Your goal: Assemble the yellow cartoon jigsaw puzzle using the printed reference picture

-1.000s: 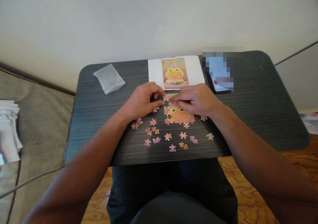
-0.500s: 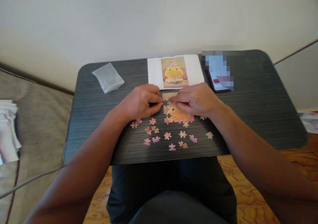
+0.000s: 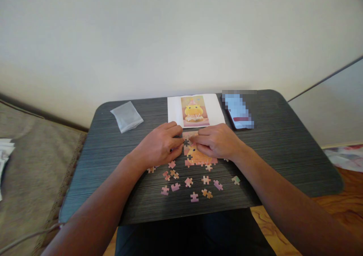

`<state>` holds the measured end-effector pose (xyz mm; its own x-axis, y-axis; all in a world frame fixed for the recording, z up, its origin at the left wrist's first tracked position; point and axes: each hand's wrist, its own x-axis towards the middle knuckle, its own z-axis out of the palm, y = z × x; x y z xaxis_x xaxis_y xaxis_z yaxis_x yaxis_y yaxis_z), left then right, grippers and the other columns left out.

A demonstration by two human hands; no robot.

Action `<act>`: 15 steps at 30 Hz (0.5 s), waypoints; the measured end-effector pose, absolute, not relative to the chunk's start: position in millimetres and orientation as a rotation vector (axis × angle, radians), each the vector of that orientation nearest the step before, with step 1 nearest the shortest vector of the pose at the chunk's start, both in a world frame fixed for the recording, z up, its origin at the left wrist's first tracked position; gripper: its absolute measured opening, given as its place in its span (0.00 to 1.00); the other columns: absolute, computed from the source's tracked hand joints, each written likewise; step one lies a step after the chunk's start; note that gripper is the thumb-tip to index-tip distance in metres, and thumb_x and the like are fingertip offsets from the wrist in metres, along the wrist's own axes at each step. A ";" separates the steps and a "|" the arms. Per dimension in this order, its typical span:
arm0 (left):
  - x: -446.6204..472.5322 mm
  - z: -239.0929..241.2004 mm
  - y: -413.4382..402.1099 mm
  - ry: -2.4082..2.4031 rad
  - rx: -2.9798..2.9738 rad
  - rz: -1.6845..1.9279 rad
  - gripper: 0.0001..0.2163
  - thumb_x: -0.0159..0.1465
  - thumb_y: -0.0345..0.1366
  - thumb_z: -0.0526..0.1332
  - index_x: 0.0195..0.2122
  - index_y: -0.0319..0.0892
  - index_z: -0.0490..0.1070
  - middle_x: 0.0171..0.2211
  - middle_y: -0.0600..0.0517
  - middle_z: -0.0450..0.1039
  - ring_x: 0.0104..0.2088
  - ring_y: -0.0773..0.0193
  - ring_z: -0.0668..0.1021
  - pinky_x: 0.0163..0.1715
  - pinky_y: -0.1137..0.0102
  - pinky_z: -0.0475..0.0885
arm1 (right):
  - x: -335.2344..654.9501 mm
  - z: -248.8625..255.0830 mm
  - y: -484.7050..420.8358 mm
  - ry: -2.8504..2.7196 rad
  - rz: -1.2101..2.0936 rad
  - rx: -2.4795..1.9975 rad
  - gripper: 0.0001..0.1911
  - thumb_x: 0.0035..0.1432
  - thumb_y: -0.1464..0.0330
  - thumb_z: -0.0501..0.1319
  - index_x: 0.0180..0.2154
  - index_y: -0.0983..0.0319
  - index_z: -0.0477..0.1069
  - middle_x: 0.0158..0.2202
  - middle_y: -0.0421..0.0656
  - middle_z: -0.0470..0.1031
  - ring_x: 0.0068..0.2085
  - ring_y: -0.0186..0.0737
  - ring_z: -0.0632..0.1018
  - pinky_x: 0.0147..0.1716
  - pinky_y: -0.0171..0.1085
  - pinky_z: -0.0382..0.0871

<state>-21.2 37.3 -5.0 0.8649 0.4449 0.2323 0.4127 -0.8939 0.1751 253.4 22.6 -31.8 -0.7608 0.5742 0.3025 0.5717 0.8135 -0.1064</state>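
A partly assembled jigsaw puzzle (image 3: 198, 157) with a yellow figure lies in the middle of the dark table (image 3: 283, 161). My left hand (image 3: 160, 148) rests on the table at the puzzle's left edge, fingers pinched together at its top left corner. My right hand (image 3: 217, 141) lies over the puzzle's upper right, fingers curled and pinched toward the same spot. Whether either pinch holds a piece is hidden by the fingers. Several loose pink, orange and purple pieces (image 3: 188, 182) are scattered in front of the puzzle.
A printed reference picture (image 3: 194, 110) on white paper lies behind the puzzle. A phone (image 3: 238, 112) sits to its right, a clear plastic bag (image 3: 126, 116) at the back left. A couch (image 3: 31, 172) stands left of the table, wooden floor at the right.
The camera has tilted up, so the table sits lower in view. Both hands stay pinched at the puzzle's top left corner with little visible movement.
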 end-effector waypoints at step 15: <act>-21.3 -5.0 37.3 0.612 2.875 0.459 0.07 0.72 0.28 0.63 0.41 0.41 0.83 0.42 0.44 0.83 0.48 0.53 0.82 0.52 0.57 0.79 | 252.2 -32.4 20.8 -2.665 -0.015 -0.851 0.14 0.76 0.65 0.59 0.46 0.58 0.85 0.32 0.39 0.81 0.32 0.38 0.77 0.31 0.42 0.52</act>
<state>-21.3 37.3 -5.0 0.8688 0.4202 0.2620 0.3692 -0.9022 0.2228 252.2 20.8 -32.4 -0.7618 0.5606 0.3245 0.5643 0.8204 -0.0925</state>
